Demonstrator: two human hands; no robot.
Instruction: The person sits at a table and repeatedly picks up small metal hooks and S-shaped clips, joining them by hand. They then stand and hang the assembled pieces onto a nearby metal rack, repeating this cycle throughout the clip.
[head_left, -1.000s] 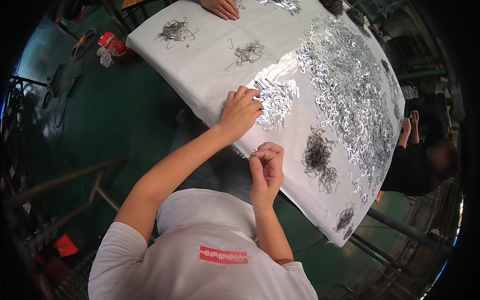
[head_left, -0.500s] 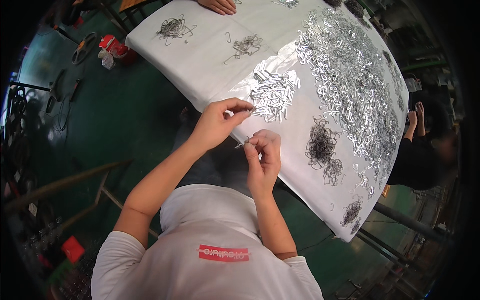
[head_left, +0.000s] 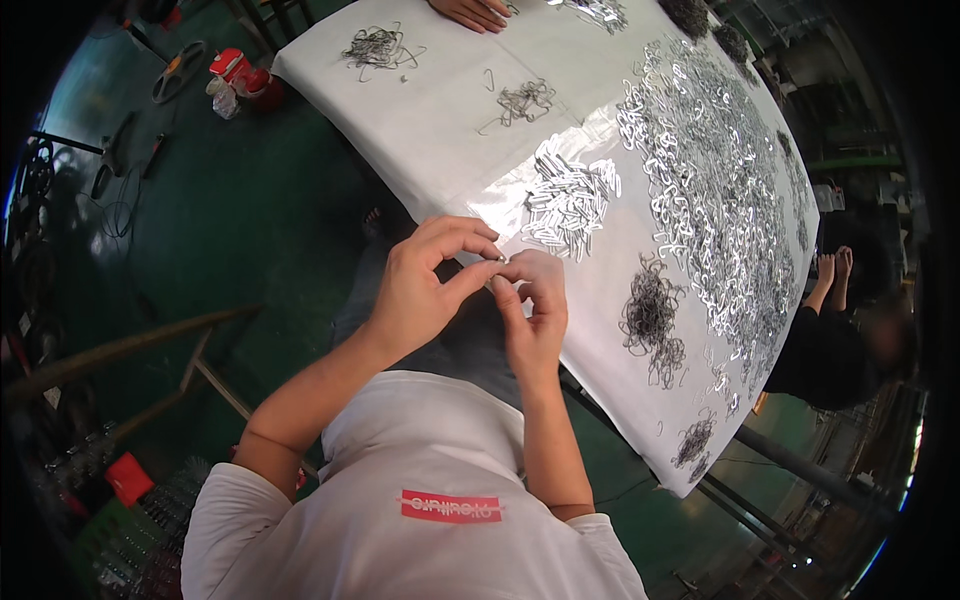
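Above the near edge of the white-covered table (head_left: 430, 130), my two hands meet at the fingertips. My left hand (head_left: 430, 280) pinches a small shiny metal piece (head_left: 503, 259) between thumb and fingers. My right hand (head_left: 535, 310) is closed in a pinch against it, and its fingers hide most of what they hold, a thin bent wire seen a moment earlier. Just beyond lies a heap of short, silvery metal strips (head_left: 570, 205). To the right of my right hand sits a tangle of dark wire hooks (head_left: 650, 315).
A broad spread of shiny bent metal hooks (head_left: 710, 190) covers the table's right side. Smaller wire piles (head_left: 380, 48) lie farther off. Another person's hand (head_left: 470, 12) rests at the far edge; a second person (head_left: 825, 340) works at right. A red container (head_left: 262, 90) stands left of the table.
My left hand has come away from the strip heap, down to my right hand, and the fingertips now meet. The view has shifted slightly.
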